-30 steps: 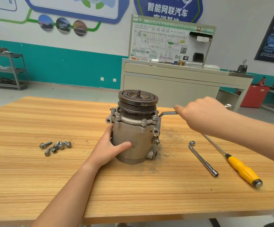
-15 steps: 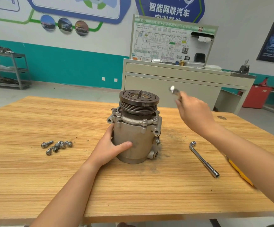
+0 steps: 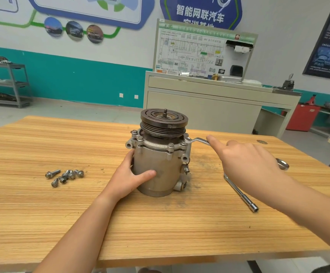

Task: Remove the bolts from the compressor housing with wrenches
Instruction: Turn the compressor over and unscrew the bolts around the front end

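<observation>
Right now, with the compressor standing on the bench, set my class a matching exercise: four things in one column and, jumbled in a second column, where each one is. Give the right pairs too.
Things
1. loose bolts
2. socket wrench
3. left hand
4. bent wrench

Places
A. reaching the top flange of the compressor housing, gripped by the right hand
B. grouped on the table, left of the housing
C. lying flat on the table, right of the housing
D. holding the housing's side

Pairs: 1-B, 2-C, 3-D, 4-A
</observation>
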`<control>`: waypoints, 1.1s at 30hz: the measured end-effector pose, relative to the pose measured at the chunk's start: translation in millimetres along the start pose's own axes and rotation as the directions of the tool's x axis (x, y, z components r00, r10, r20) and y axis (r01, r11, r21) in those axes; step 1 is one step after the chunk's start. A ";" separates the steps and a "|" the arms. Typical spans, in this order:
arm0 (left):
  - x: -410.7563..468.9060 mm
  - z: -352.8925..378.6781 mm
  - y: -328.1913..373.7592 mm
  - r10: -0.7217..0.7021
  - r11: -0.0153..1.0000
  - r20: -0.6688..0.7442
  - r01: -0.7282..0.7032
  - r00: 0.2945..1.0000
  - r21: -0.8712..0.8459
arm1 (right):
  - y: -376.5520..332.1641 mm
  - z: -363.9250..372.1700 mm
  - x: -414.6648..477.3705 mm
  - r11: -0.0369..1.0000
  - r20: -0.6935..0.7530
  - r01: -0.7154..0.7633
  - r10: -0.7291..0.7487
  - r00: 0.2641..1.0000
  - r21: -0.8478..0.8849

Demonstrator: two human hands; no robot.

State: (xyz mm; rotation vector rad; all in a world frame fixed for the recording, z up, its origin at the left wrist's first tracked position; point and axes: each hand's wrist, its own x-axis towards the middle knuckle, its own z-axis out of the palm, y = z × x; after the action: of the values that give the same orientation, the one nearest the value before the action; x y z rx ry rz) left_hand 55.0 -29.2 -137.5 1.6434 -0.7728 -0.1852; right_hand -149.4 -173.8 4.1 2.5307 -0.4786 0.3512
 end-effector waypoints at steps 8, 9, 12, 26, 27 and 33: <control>-0.3 0.6 1.7 0.013 1.000 -0.004 -0.013 1.000 -0.009 | -20.6 -15.3 4.7 0.988 0.091 0.075 -0.063 0.994 -0.133; -0.4 0.4 1.2 0.013 1.000 -0.004 -0.013 1.000 -0.007 | -18.4 -11.9 4.5 0.988 0.085 0.076 -0.065 0.994 -0.134; 0.1 0.4 -0.8 0.010 1.000 -0.007 -0.010 1.000 0.000 | -4.3 -12.0 9.5 0.988 0.111 0.126 -0.116 0.987 -0.092; 0.7 1.6 -1.3 0.019 1.000 -0.015 -0.019 1.000 -0.008 | 2.3 -28.3 29.8 0.989 0.238 0.138 -0.148 0.960 0.060; 0.7 1.4 -1.4 0.019 1.000 -0.013 -0.019 1.000 -0.009 | 1.7 -31.3 31.6 0.986 0.258 0.145 -0.160 0.953 0.079; 0.2 1.1 -0.3 0.023 1.000 -0.011 -0.023 1.000 -0.017 | -10.6 -27.9 22.9 0.977 0.173 0.205 -0.194 0.966 -0.051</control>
State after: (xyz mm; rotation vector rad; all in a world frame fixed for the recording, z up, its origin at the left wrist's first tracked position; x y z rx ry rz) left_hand 54.7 -30.1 -138.0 1.6180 -0.7793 -0.1660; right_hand -128.6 -156.1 30.0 2.5244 -0.2879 0.0454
